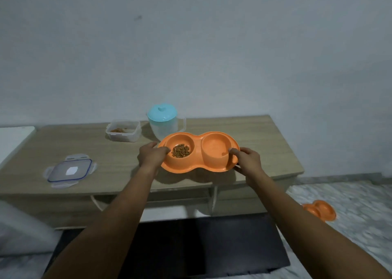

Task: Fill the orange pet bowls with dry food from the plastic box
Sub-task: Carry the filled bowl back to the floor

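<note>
One lid [70,170] lies well left of the left hand [151,154], and one plastic box [123,130] lies behind it. The left hand and the right hand [247,158] grip the two ends of one orange double bowl [197,162] between them. The dry food [180,150] is only in the cup beside the left hand. A second orange bowl [320,210] lies on the floor, far right of the right hand.

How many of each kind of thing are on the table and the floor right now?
Orange double bowls: 2, the held bowl and the floor bowl
Clear plastic box: 1
Clear lid: 1
Jug with blue lid: 1
Total: 5
</note>
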